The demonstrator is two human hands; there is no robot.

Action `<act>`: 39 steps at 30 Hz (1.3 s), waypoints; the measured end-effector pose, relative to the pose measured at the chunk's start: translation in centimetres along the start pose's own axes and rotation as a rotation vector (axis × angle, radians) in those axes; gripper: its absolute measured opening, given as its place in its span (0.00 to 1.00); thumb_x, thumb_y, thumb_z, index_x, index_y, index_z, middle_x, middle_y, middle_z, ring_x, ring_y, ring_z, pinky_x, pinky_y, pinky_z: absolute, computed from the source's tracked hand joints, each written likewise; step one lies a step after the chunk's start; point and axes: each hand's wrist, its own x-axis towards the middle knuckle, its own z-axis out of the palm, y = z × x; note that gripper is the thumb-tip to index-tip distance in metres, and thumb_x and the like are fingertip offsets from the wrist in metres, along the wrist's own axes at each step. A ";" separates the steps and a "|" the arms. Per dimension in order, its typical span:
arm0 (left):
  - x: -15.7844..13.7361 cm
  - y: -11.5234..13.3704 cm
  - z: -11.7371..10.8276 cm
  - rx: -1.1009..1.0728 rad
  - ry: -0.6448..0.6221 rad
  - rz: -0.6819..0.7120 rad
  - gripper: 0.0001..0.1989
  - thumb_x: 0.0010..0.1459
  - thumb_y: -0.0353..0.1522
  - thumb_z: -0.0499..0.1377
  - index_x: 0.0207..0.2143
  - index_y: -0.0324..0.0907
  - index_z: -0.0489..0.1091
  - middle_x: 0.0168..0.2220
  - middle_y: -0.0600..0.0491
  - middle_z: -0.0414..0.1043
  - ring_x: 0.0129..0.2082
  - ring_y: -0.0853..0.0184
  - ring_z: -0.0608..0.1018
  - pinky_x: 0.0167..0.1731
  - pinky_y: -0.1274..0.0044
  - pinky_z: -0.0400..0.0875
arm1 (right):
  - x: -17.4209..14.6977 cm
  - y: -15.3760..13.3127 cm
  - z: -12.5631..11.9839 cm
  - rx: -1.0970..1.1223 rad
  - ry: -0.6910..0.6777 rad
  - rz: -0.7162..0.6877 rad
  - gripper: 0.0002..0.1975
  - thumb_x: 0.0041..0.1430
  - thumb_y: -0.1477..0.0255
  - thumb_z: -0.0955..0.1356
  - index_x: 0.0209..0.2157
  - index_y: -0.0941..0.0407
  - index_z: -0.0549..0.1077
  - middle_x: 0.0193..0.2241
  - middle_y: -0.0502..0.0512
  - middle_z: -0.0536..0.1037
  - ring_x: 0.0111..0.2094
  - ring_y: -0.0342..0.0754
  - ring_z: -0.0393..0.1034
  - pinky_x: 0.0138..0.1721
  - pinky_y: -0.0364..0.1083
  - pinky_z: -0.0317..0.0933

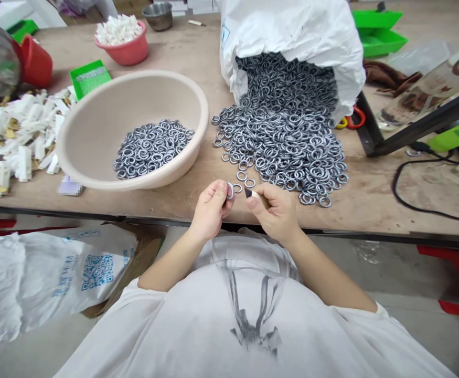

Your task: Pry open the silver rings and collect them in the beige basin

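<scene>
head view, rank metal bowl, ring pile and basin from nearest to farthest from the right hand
From the right hand:
1. Ring pile: just beyond it on the table.
2. Basin: off to its left.
3. Metal bowl: farthest, back left, beyond the basin.

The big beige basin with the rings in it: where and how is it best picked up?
Probably by the rim, at its left and right ends, coming from the near side. The wall flares outward, so the lip offers something to hook under. White pieces crowd its left, so ease in from above there. The rings inside lie loose; keep it level.
</scene>
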 end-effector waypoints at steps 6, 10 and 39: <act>-0.3 -0.6 0.4 -0.017 0.053 -0.029 0.28 0.52 0.54 0.64 0.25 0.42 0.58 0.19 0.61 0.54 0.16 0.79 0.53 0.16 0.82 0.46 | 0.1 0.0 0.5 -0.109 -0.137 -0.060 0.22 0.65 0.52 0.64 0.26 0.54 0.68 0.21 0.48 0.64 0.24 0.43 0.57 0.28 0.45 0.49; -0.3 -0.8 0.4 -0.034 0.030 -0.024 0.28 0.52 0.54 0.64 0.24 0.42 0.57 0.21 0.61 0.53 0.17 0.78 0.54 0.16 0.82 0.48 | 0.0 -0.4 0.4 -0.122 -0.152 -0.067 0.22 0.66 0.53 0.63 0.27 0.54 0.69 0.21 0.47 0.64 0.24 0.43 0.57 0.28 0.45 0.49; 0.1 1.4 -6.1 0.047 0.162 0.009 0.22 0.49 0.42 0.70 0.42 0.38 0.75 0.25 0.54 0.75 0.16 0.77 0.69 0.17 0.84 0.62 | 3.1 2.5 2.7 -0.728 -0.355 0.235 0.12 0.67 0.66 0.65 0.42 0.54 0.79 0.43 0.60 0.78 0.40 0.54 0.73 0.34 0.49 0.56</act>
